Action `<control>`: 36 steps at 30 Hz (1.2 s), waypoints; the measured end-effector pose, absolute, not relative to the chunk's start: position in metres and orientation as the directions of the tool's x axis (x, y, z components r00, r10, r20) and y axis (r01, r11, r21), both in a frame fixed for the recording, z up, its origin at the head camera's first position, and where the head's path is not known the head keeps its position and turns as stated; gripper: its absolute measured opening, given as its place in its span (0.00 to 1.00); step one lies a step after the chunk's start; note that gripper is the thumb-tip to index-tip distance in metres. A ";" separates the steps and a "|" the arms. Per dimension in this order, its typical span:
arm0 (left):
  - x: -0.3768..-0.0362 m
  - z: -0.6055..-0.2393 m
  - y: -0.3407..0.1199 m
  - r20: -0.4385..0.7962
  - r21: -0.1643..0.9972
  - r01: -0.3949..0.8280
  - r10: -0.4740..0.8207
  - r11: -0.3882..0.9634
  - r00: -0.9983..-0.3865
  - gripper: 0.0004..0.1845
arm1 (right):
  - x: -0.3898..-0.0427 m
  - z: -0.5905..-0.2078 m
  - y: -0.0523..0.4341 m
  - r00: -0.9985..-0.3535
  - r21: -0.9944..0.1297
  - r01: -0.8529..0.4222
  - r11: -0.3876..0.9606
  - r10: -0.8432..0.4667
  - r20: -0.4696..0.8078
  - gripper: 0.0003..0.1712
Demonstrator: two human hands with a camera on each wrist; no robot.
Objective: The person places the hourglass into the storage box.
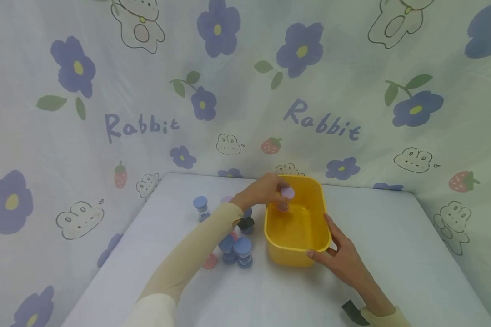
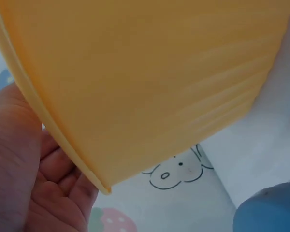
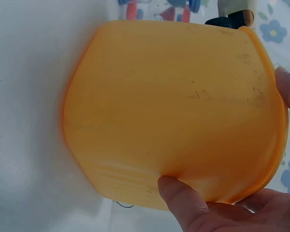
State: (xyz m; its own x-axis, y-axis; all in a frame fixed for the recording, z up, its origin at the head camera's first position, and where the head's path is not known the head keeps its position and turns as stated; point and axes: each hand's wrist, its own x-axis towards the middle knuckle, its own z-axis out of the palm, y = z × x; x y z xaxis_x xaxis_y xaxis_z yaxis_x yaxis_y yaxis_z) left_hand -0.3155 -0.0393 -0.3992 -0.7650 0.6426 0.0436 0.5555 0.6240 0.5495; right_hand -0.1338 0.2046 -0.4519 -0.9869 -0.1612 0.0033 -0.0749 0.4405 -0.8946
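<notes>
Firstly, at far left on the white table [image 1: 159, 227], one blue hourglass [image 1: 200, 202], upright, its lower part meeting the edge of the left sleeve [image 1: 188, 254]. Next, one pink base [image 1: 210, 261], partly hidden by the same sleeve, which crosses over the group and blocks the view of several pieces. Beyond the forearm, one lilac disc [image 1: 226, 199], mostly covered. On the near side, two blue-topped hourglasses [image 1: 243, 246], upright and side by side, with a scrap of pink showing behind them. Above these, at the left wrist, one dark fitting [image 1: 246, 224], obscuring further blue pieces. Then the left hand [image 1: 269, 190], reaching over the left rim of the yellow bin, its grip narrow, fingers pinching one lilac-topped hourglass [image 1: 287, 193], which is inside the bin by the far left wall; in the left wrist view that wall screens the held piece. Centre right, the yellow bin [image 1: 296, 258] itself, upright on the table, its visible floor bare. Finally, the right hand [image 1: 343, 256], gripping the bin at its near right corner, digits spread along rim and outer wall; below it, one dark strap [image 1: 353, 313] at the wrist. Behind everything, one printed cloth [image 1: 237, 113] with flowers, rabbits and strawberries.
</notes>
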 end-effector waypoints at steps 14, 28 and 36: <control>-0.315 -0.398 -0.033 -0.020 0.412 0.592 0.656 0.692 -0.754 0.19 | -0.134 -0.453 0.205 -0.986 -0.898 -0.074 0.433 -0.164 0.002 0.60; -0.315 -0.399 -0.028 -0.085 0.260 0.622 0.660 0.738 -0.747 0.20 | -0.134 -0.453 0.205 -0.985 -0.906 -0.083 0.415 -0.175 0.010 0.58; -0.310 -0.393 -0.026 -0.095 0.246 0.609 0.644 0.754 -0.759 0.17 | -0.134 -0.454 0.206 -0.984 -0.910 -0.088 0.406 -0.177 0.016 0.58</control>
